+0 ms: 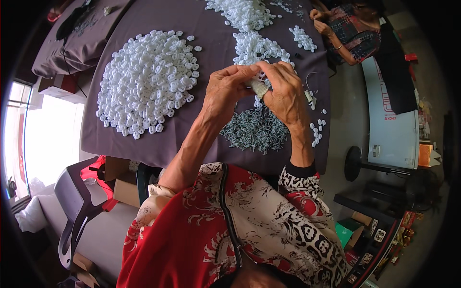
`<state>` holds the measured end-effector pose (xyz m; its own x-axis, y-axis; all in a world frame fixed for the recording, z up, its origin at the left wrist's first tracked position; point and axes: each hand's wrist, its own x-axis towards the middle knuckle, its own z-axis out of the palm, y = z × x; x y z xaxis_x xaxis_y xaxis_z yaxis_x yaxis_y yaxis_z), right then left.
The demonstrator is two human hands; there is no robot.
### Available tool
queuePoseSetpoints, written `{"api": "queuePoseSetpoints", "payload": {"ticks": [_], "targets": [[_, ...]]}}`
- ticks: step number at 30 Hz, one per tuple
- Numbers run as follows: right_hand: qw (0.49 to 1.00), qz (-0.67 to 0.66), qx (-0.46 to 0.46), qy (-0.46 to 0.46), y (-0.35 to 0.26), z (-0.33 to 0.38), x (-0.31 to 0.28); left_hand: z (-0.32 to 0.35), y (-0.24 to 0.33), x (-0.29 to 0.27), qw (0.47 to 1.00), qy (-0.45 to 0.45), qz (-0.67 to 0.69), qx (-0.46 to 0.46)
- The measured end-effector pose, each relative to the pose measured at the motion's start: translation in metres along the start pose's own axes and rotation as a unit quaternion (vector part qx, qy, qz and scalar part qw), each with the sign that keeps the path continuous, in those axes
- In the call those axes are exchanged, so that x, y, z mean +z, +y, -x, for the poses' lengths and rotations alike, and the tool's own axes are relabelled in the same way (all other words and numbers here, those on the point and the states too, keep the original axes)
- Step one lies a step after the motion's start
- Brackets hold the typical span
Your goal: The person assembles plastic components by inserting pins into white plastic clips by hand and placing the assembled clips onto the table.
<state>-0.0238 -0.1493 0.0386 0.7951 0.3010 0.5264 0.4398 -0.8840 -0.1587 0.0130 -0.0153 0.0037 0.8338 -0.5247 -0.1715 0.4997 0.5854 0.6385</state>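
Observation:
My left hand (225,89) and my right hand (284,91) are raised together over a table covered with a dark purple cloth (125,139). Their fingertips meet on a small white plastic piece (259,86), pinched between both hands. Directly below the hands lies a heap of small grey metal pins (254,129). To the left spreads a large round pile of white plastic pieces (149,79). Beyond the hands sits a smaller pile of white pieces (257,48).
Another person (348,29) in a dark patterned top works at the table's far right corner, beside more white pieces (303,38). A few loose white pieces (317,130) lie near the right edge. A grey chair (77,201) and cardboard boxes (126,189) stand lower left.

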Motion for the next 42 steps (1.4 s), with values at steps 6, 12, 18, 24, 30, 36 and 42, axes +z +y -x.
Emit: {"api": "queuePoseSetpoints", "payload": {"ticks": [6, 12, 18, 24, 30, 36, 42], "targets": [[1.000, 0.018, -0.014, -0.014, 0.004, 0.003, 0.000, -0.001, -0.006, -0.002, 0.999, 0.013, -0.039, 0.015], [0.999, 0.018, -0.030, -0.018, 0.010, 0.006, 0.004, 0.002, -0.009, -0.001, 0.997, 0.021, -0.064, 0.030], [0.999, -0.010, -0.007, -0.044, 0.011, 0.007, 0.000, 0.000, -0.016, 0.000, 0.997, 0.028, -0.063, 0.045], [0.999, -0.031, -0.010, -0.034, 0.016, 0.012, 0.005, -0.004, -0.019, -0.003, 0.999, 0.037, -0.036, -0.005], [0.998, -0.046, -0.012, -0.044, 0.026, 0.021, 0.012, -0.006, -0.026, -0.006, 0.998, 0.038, -0.027, -0.034], [0.998, -0.046, -0.039, -0.022, 0.031, 0.030, 0.015, -0.008, -0.040, -0.010, 0.998, 0.037, -0.017, -0.039], [0.998, -0.058, -0.015, -0.018, 0.034, 0.036, 0.017, -0.010, -0.045, -0.013, 0.998, 0.025, -0.017, -0.052]]}}
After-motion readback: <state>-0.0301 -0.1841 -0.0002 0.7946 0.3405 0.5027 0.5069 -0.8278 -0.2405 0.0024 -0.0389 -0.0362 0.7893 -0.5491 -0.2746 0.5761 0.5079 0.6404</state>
